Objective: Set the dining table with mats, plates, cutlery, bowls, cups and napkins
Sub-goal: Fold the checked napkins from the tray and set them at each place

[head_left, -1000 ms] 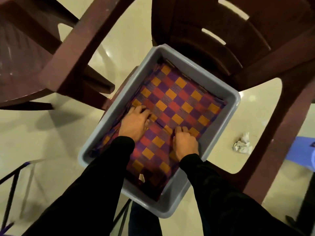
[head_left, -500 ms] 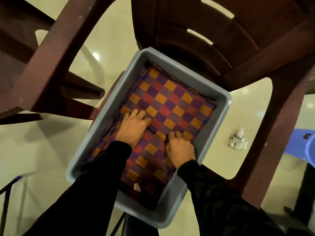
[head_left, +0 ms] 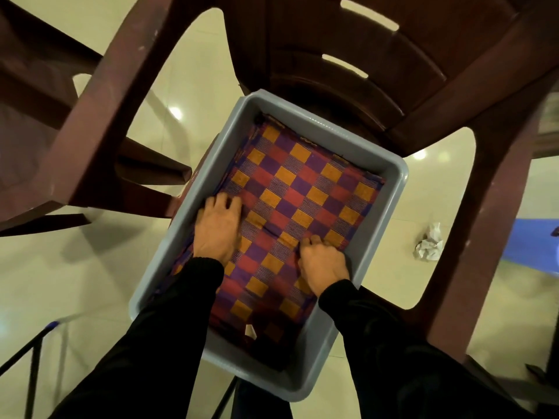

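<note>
Grey tub (head_left: 390, 189), plain all round. Inside it, a checked mat (head_left: 296, 201): orange squares against red and purple ones, some of the purple finely striped. A small white tag (head_left: 250, 331) sits on the mat's near, darker end. Black sleeves (head_left: 169, 322) on both arms. Dark maroon chairs (head_left: 378, 80) above and to the left, glossy. Cream floor (head_left: 75, 282), shiny with pale light spots. A crumpled white paper (head_left: 429, 244) lies on it, and there's a flash of blue (head_left: 535, 246) at the right edge.

The grey tub (head_left: 390, 189) stands open above. Dark chairs (head_left: 378, 71) crowd its far end and both sides.
</note>
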